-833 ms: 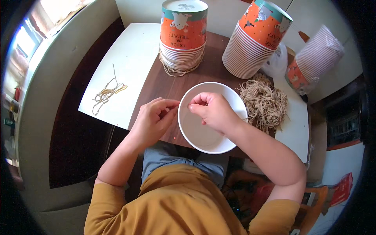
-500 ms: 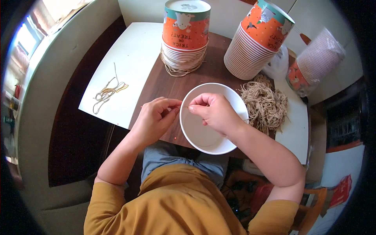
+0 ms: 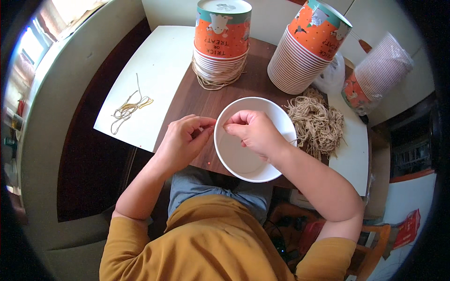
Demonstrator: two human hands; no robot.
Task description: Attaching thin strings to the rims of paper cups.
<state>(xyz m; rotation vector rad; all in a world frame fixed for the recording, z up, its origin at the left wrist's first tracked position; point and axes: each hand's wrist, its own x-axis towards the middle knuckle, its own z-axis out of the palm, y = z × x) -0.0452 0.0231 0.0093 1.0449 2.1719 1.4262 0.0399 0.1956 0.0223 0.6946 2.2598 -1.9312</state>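
Observation:
A white-lined paper bucket (image 3: 248,161) stands mouth up in front of me, tilted slightly so its inside shows. From outside, my left hand (image 3: 187,136) meets its left wall with thumb and forefinger brought together. Reaching inside, my right hand (image 3: 253,133) pinches close to the inner face of that same wall, opposite the left fingertips. Whatever lies between either hand's fingers is too small or hidden to make out. A short end of beige cord (image 3: 294,141) shows at the bucket's right rim, by my right forearm.
A heap of beige cords (image 3: 316,124) lies right of the bucket. Behind stand an upside-down bucket stack (image 3: 222,35) draped with cords and a taller leaning stack (image 3: 297,61). Plastic-wrapped buckets (image 3: 379,70) are at far right. Loose cords (image 3: 129,110) lie on the white left tabletop.
Both hands stay at the bucket's left wall. The right fingertips have shifted very slightly against the inner wall; the rest looks the same.

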